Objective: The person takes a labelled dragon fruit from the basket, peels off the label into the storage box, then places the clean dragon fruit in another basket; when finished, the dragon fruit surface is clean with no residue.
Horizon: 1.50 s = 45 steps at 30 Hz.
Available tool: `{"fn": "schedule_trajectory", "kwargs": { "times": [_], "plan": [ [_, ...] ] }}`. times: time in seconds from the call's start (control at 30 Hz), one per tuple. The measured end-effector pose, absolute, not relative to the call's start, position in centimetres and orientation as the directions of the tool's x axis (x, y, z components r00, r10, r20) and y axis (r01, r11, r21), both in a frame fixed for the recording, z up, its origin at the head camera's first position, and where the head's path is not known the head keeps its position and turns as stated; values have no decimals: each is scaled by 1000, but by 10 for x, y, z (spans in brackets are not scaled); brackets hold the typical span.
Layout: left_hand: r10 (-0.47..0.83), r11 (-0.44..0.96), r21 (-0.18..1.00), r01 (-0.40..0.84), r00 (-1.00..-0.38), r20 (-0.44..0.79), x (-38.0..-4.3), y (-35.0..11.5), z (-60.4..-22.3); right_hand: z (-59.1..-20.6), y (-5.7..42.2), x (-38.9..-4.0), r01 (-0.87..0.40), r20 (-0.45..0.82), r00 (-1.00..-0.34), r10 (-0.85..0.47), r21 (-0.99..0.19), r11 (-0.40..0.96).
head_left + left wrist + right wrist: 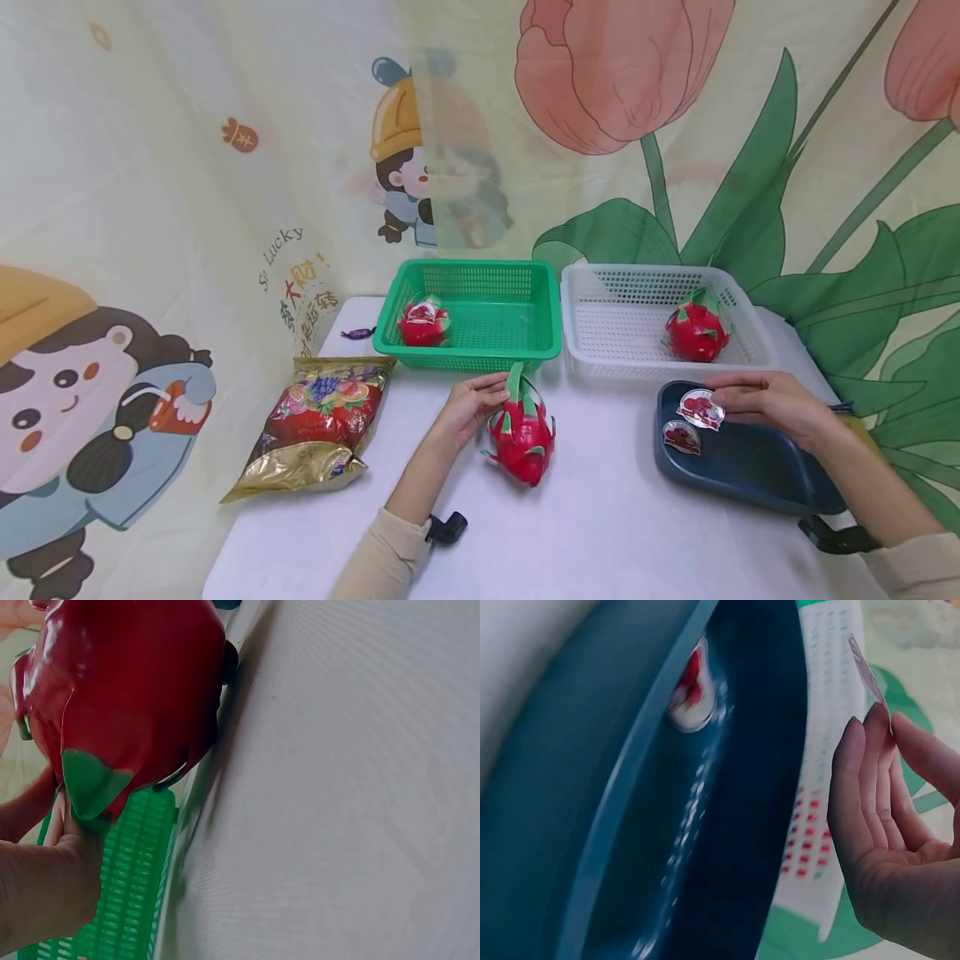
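My left hand (467, 410) grips a red dragon fruit (527, 437) with green-tipped scales by its leafy top, its pointed end toward me, over the white table. In the left wrist view the fruit (142, 682) fills the upper left, with my thumb and fingers at its green end. On the right, my right hand (776, 408) pinches a round sticker (699, 408) with a red fruit picture between thumb and fingertips. The sticker (867, 669) shows nearly edge-on in the right wrist view. Below it, another sticker (682, 437) lies in the dark blue tray (750, 467).
At the back, a green basket (510, 321) holds a dragon fruit (424, 323) bearing a sticker. Beside it a white basket (611, 333) holds another dragon fruit (697, 329). A gold-and-red candy bag (322, 421) lies at left, with a small purple wrapped candy (358, 332) behind it.
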<state>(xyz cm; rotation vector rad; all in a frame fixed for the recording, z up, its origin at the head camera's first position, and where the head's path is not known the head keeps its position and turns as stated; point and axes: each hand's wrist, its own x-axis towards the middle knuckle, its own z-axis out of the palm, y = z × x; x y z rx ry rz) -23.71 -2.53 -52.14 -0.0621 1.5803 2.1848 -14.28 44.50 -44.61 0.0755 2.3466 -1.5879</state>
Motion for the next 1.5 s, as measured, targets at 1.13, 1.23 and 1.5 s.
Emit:
{"fn": "schedule_trajectory", "kwargs": {
  "times": [1.13, 1.23, 1.5],
  "plan": [
    [326, -292, 874, -389, -899, -292, -237, -28, -517, -491, 468, -149, 352, -453, -892, -10, -706, 614],
    [325, -293, 872, -392, -899, -294, -237, -27, -517, -492, 466, -146, 349, -455, -891, -5, -692, 632],
    [329, -274, 878, -393, -896, -299, -235, -25, -518, -494, 460, -140, 269, -357, -933, 39, -622, 735]
  ]
}}
